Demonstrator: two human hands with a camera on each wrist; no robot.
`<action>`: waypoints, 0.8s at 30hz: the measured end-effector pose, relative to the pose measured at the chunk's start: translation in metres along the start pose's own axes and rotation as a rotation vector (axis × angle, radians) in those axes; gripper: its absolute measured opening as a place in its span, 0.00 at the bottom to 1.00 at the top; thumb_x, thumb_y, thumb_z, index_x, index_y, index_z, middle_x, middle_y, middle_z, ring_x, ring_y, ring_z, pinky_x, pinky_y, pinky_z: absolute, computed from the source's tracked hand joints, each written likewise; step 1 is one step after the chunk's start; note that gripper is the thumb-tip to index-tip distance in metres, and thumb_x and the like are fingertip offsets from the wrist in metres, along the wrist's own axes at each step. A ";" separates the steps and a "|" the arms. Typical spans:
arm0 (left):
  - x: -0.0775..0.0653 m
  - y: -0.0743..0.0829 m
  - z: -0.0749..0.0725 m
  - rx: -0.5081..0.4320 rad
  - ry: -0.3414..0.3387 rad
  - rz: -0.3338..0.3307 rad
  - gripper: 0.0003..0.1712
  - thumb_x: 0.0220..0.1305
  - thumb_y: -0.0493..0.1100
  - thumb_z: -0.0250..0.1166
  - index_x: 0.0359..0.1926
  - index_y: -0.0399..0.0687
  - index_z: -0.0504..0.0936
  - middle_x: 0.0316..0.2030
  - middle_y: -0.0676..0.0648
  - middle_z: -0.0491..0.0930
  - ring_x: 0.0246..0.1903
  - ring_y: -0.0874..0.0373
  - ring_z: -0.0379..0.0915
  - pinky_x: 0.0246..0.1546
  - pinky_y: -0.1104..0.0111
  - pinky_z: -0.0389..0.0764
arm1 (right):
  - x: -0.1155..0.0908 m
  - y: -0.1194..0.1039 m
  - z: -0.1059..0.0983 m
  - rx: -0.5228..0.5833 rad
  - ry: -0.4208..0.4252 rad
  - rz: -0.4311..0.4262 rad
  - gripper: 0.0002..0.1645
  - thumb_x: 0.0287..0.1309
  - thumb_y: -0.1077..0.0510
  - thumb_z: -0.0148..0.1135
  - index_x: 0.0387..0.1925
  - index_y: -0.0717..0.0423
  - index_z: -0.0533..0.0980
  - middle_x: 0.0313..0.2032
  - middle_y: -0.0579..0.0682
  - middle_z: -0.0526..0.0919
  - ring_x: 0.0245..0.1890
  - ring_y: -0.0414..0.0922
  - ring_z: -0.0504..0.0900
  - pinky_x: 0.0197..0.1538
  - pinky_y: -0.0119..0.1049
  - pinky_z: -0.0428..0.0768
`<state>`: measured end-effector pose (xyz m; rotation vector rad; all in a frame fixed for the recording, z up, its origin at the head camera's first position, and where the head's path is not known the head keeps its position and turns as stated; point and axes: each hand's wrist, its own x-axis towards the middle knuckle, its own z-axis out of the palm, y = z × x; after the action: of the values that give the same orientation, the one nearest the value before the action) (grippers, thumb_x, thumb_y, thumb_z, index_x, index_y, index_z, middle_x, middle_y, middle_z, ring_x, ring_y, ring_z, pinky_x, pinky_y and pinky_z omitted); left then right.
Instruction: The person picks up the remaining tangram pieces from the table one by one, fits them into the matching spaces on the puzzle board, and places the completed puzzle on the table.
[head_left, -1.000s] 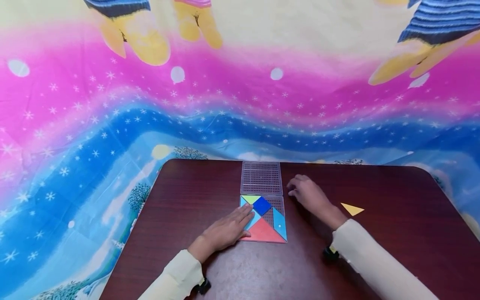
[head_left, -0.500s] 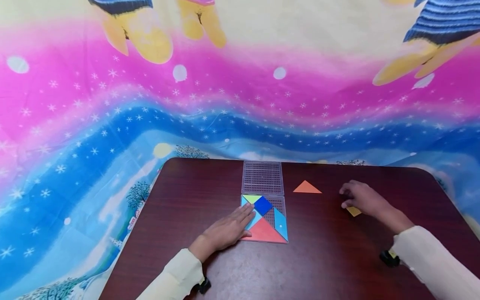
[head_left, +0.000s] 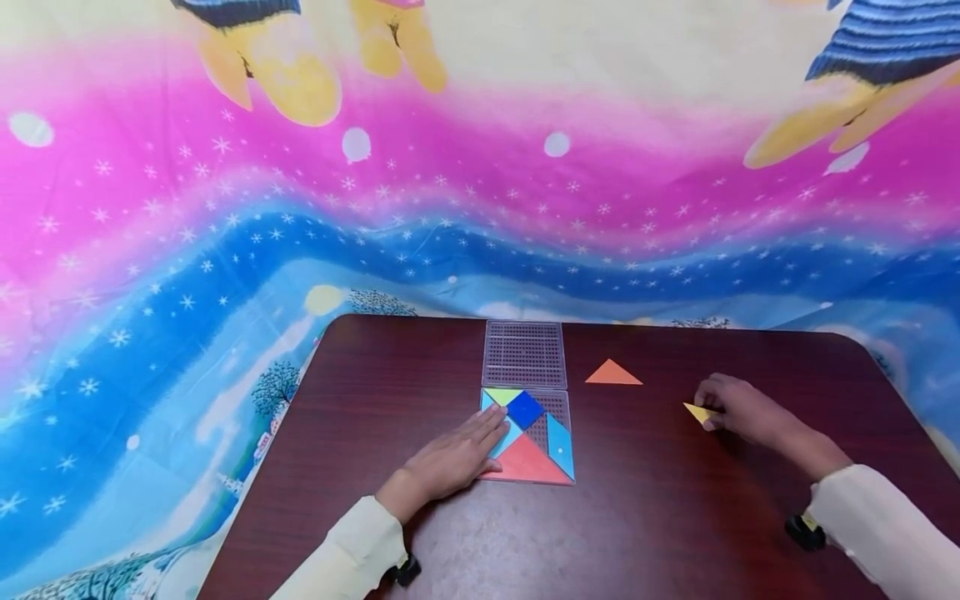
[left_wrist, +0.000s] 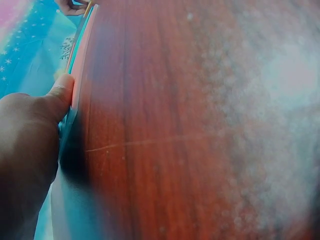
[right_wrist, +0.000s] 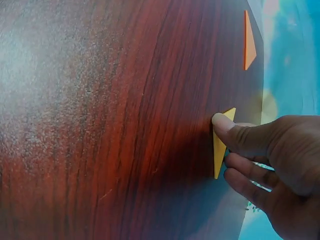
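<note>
My right hand [head_left: 742, 410] pinches a yellow triangle tangram piece [right_wrist: 220, 145] between thumb and fingers, at the right of the table. My left hand [head_left: 456, 457] lies with fingers extended over the left part of a tangram tray [head_left: 557, 403]. In that tray sit a large red triangle [head_left: 528, 463], a blue square [head_left: 525, 409], a light blue parallelogram [head_left: 558, 446], a yellow-green triangle [head_left: 502, 396] and a light blue triangle [head_left: 507, 442] partly hidden by my fingers. Bare grid shows at the tray's upper right and in its middle.
An orange triangle [head_left: 613, 373] lies on the table right of the tray. The clear gridded lid [head_left: 525, 355] lies opened out behind the tray. The dark wooden table [head_left: 615, 533] ends at a patterned cloth backdrop [head_left: 480, 192].
My right hand has moved right, away from the orange triangle that it covered before, and has taken hold of the yellow triangle. The left hand has stayed in place on the tray.
</note>
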<state>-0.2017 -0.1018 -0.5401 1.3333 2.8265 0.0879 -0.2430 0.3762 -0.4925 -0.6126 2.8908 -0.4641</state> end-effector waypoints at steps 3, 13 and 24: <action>0.000 0.000 0.000 -0.007 -0.006 -0.007 0.37 0.75 0.60 0.40 0.76 0.47 0.48 0.76 0.45 0.45 0.76 0.52 0.39 0.74 0.62 0.53 | 0.001 0.001 0.001 0.015 -0.015 -0.017 0.13 0.48 0.65 0.72 0.34 0.56 0.75 0.34 0.48 0.74 0.34 0.43 0.73 0.32 0.34 0.75; 0.000 0.002 -0.002 -0.026 -0.001 0.008 0.36 0.75 0.59 0.41 0.75 0.46 0.49 0.76 0.44 0.46 0.75 0.51 0.40 0.73 0.61 0.55 | 0.000 0.000 0.001 0.149 -0.099 0.017 0.19 0.46 0.67 0.71 0.33 0.58 0.67 0.28 0.48 0.67 0.27 0.39 0.63 0.28 0.31 0.64; 0.000 0.002 -0.003 -0.045 -0.018 -0.018 0.36 0.75 0.59 0.41 0.76 0.47 0.49 0.76 0.45 0.45 0.76 0.52 0.38 0.74 0.61 0.53 | 0.002 0.005 -0.008 0.375 -0.120 0.136 0.05 0.60 0.64 0.62 0.36 0.61 0.74 0.31 0.52 0.76 0.27 0.40 0.73 0.28 0.32 0.77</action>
<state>-0.2004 -0.1013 -0.5368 1.2931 2.8039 0.1371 -0.2485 0.3817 -0.4871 -0.3678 2.6108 -0.8861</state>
